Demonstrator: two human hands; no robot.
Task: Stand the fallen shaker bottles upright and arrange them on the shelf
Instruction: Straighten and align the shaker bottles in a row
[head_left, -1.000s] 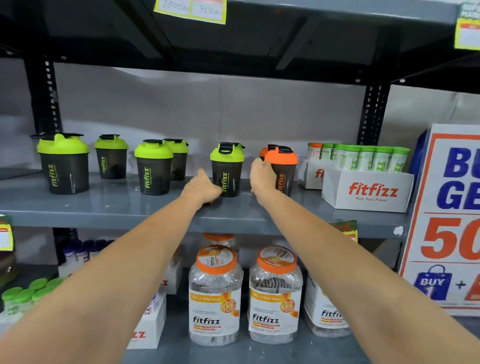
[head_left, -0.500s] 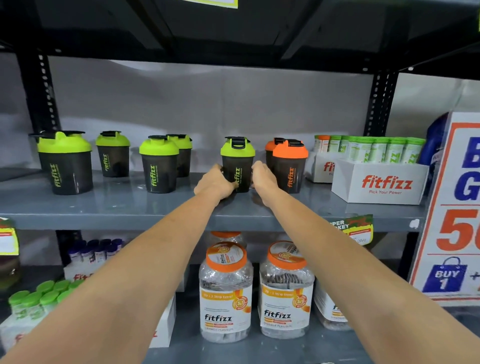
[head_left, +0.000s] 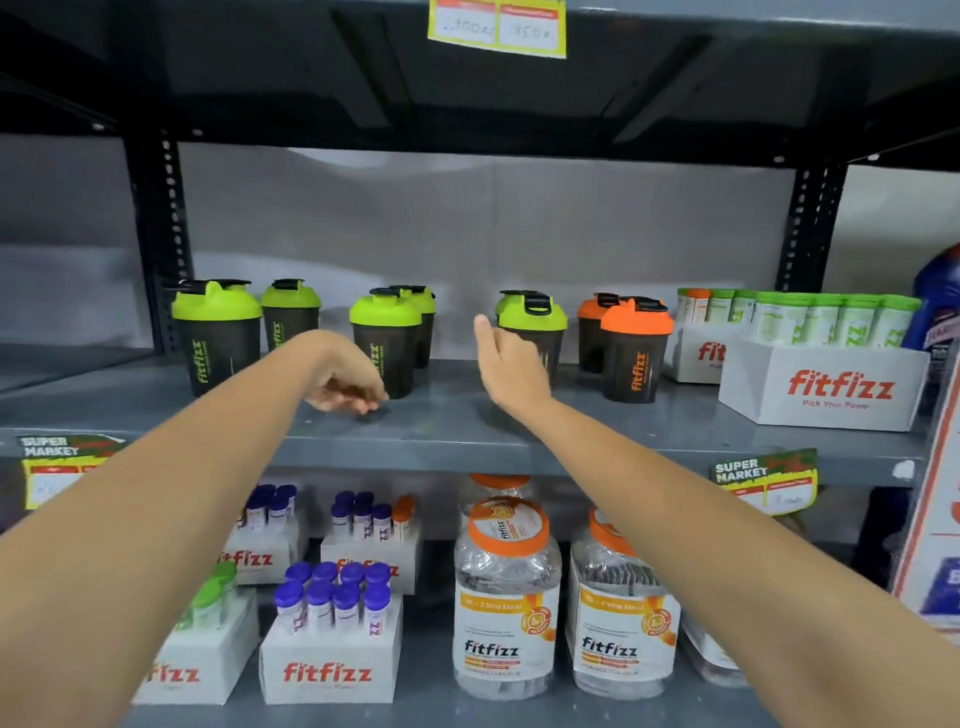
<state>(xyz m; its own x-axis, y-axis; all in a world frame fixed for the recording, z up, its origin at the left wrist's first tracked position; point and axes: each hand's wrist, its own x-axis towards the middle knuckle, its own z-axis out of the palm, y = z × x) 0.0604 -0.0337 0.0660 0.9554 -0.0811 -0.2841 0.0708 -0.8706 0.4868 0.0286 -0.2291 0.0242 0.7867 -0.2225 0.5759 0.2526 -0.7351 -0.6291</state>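
Note:
Several black shaker bottles stand upright on the grey middle shelf (head_left: 467, 441). Green-lidded ones sit at the left (head_left: 217, 335), behind it (head_left: 291, 317), and in the middle (head_left: 387, 338). Another green-lidded shaker (head_left: 535, 322) stands right of centre, and two orange-lidded shakers (head_left: 635, 348) stand beside it. My left hand (head_left: 345, 384) hangs curled and empty just in front of the middle shaker. My right hand (head_left: 511, 364) is raised with fingers apart, just left of and in front of the right green shaker, partly covering its body and holding nothing.
White fitfizz boxes of green tubes (head_left: 821, 384) fill the shelf's right end. Below stand clear orange-lidded jars (head_left: 506, 597) and boxes of purple-capped tubes (head_left: 332, 639). A black upper shelf (head_left: 467, 104) hangs overhead, and a poster (head_left: 935, 493) stands at the right edge.
Both hands have let go of the green-lidded shaker and drawn back from it. The left hand moved left toward the middle shaker. The camera view has dropped lower.

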